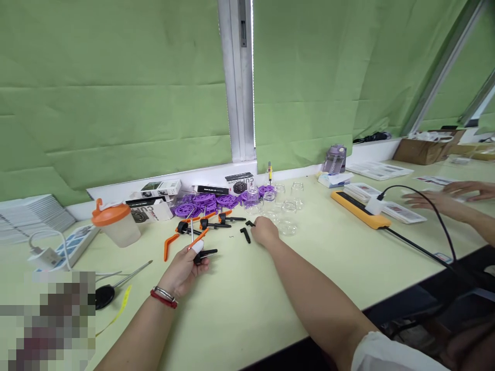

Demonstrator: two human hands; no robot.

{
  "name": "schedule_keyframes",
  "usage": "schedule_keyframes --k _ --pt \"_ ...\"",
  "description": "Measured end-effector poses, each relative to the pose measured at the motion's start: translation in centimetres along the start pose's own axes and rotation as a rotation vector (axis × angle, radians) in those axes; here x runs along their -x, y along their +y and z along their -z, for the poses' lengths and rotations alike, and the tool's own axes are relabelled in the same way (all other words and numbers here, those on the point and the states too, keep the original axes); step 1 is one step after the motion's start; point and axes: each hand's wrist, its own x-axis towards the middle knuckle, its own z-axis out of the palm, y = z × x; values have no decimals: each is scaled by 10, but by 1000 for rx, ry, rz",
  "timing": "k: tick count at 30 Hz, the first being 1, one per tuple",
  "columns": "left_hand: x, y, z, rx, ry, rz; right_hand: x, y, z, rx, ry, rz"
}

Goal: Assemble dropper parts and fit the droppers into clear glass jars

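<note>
My left hand (184,269) is closed around a black clamp part with an orange arm (200,237), its dark end (207,253) pointing right. A thin pale rod (192,230) shows just above that hand; whether it is held cannot be told. My right hand (264,232) is closed at a small black part (250,223) on the table, with its fingertips mostly hidden. Beside it lies a black L-shaped part (245,235). Several similar black-and-orange clamps (209,225) lie beyond my left hand. Purple plastic rings (204,201) are piled behind them, next to clear cups (289,208).
Printed boxes (150,208) and an orange-lidded cup (116,224) stand at left. A screwdriver (106,296) and yellow tape measure (122,304) lie near the front left. At right are a yellow power strip (359,210), white trays (402,211) and another person's hands (444,201).
</note>
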Motion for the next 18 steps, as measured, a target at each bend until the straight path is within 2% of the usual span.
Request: schedule_keyframes --k 2,5,8,12,18 --pt "1 2 0 -7 -15 -3 5 -3 2 -108 -21 103" --pt "2 5 2 -34 -30 -4 19 -12 0 -300 -176 388" --pt "2 6 4 -74 -41 -27 37 -22 -4 -302 -281 570" --pt "0 4 7 -114 -50 -62 56 -32 -4 -255 -351 585" --pt "-1 -1 5 -144 -66 -84 61 -37 -3 -221 -312 629"
